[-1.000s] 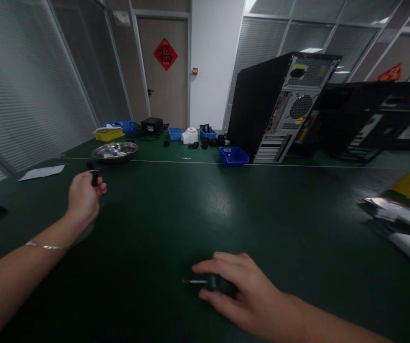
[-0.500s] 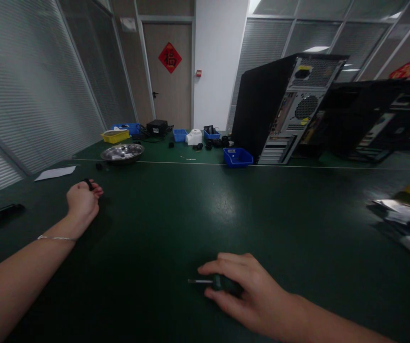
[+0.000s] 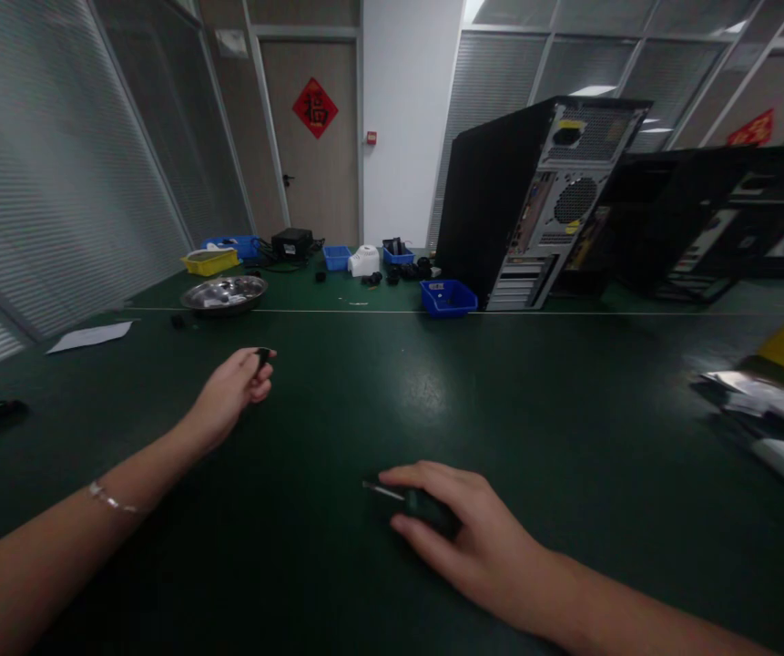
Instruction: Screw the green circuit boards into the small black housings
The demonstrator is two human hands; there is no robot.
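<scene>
My left hand (image 3: 233, 394) hovers over the dark green table (image 3: 378, 401), fingers pinched round a small black part (image 3: 262, 355). A thin bracelet (image 3: 110, 498) circles that wrist. Nearer to me, my right hand (image 3: 460, 524) lies on the table with its fingers curled over the dark handle of a screwdriver (image 3: 405, 497); the metal shaft pokes out to the left.
A steel bowl (image 3: 223, 293) sits at the far left, with yellow (image 3: 208, 262) and blue bins (image 3: 447, 297) and a white device (image 3: 362, 261) behind. An open computer tower (image 3: 534, 200) stands at the back right. A paper sheet (image 3: 88, 337) lies left; packaged items (image 3: 774, 410) lie right.
My left hand has swung from the far left toward the table's middle, still pinching the small black part. My right hand has drawn the screwdriver slightly up and tilted it.
</scene>
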